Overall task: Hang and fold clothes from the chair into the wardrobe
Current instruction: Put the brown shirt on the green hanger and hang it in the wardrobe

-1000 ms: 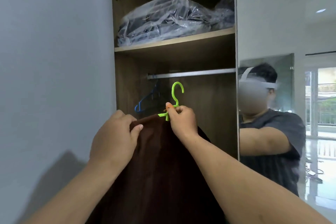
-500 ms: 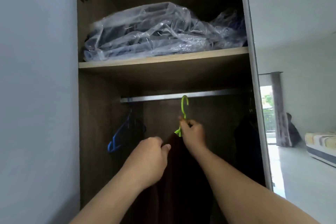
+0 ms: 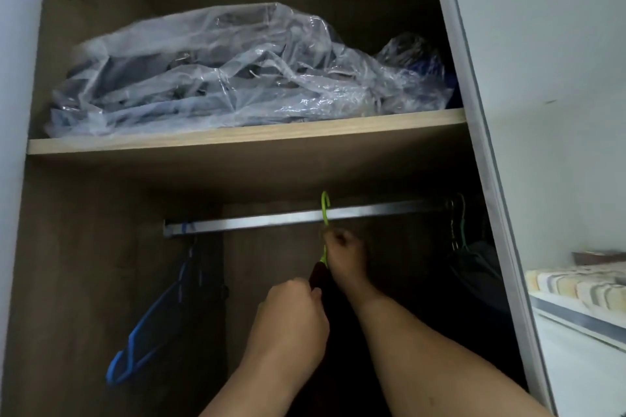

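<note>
A green hanger (image 3: pixel 325 210) carries a dark brown garment (image 3: pixel 333 311) inside the open wardrobe. Its hook reaches up across the metal rail (image 3: pixel 271 220); I cannot tell whether it rests on the rail. My right hand (image 3: pixel 345 259) pinches the hanger's neck just below the rail. My left hand (image 3: pixel 291 322) grips the garment's left shoulder, lower and nearer to me. Most of the garment is lost in shadow between my forearms.
Blue hangers (image 3: pixel 149 332) hang at the rail's left end; dark clothes on hangers (image 3: pixel 474 267) fill its right end. A wooden shelf (image 3: pixel 237 135) above holds clear plastic bags (image 3: pixel 220 71) of dark clothes. The wardrobe's side panel (image 3: pixel 491 159) stands at right, a bed (image 3: pixel 582 284) beyond.
Both hands have carried the hanger and garment up and deeper into the wardrobe; the hook has risen from below the rail to across it. The view has moved closer.
</note>
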